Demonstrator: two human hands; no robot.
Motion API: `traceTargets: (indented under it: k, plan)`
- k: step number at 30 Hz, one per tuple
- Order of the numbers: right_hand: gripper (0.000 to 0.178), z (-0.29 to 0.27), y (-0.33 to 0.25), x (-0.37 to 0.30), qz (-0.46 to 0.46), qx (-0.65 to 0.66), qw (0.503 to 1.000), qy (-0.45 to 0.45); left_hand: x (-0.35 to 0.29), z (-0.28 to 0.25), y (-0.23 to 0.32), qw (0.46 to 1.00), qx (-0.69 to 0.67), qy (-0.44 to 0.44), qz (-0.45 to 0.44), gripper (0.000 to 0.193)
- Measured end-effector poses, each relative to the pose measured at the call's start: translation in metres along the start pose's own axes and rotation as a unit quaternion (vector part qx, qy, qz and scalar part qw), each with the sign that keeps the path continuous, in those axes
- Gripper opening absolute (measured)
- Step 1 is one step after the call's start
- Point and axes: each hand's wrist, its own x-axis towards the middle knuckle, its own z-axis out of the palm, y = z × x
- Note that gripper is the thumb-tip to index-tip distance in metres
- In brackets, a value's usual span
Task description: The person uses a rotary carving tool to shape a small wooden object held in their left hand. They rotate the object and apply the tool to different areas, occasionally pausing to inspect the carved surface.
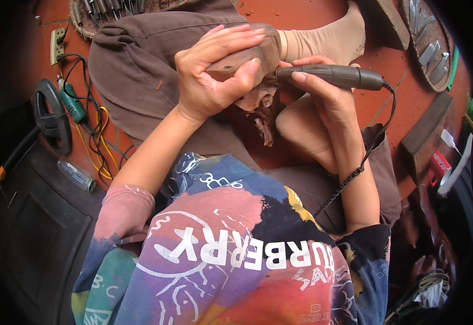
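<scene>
My left hand (218, 73) is wrapped over the block-like base of a brown wood carving (259, 101), thumb on the near side and fingers across the top. The carved, uneven part points down toward my lap. In my right hand (323, 86) is a dark rotary carving tool (337, 76), held like a pen with its tip against the carving. The tip itself is hidden behind the wood and my fingers. A coiled cord (355, 170) runs from the tool's rear end down past my right forearm.
Round trays of metal carving tools stand at the far left (104, 13) and far right (434, 54). Wooden blocks (423, 130) lie on the red tiled floor at right. At left are a power strip (57, 46), tangled cables (98, 143), a green power tool (72, 103) and a clear bottle (76, 175).
</scene>
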Motion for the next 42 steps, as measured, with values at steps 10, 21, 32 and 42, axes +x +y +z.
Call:
traceTargets:
  k: [10,21,32,42]
  plan:
    - [0.026,0.0,-0.004,-0.001,0.001,-0.037,0.999,0.008,0.005,0.004,0.001,1.0,0.007,-0.027,0.011,0.034]
    - [0.025,0.013,-0.008,-0.001,0.009,-0.15,0.988,0.02,0.005,0.006,-0.001,1.0,0.001,-0.019,0.023,0.032]
    - [0.025,0.012,-0.006,-0.001,0.009,-0.138,0.99,0.025,0.005,0.008,0.0,1.0,0.007,-0.011,0.027,0.031]
    - [0.022,0.01,0.0,0.002,-0.016,-0.113,0.993,0.027,0.008,0.011,-0.002,0.999,-0.007,0.023,0.028,0.027]
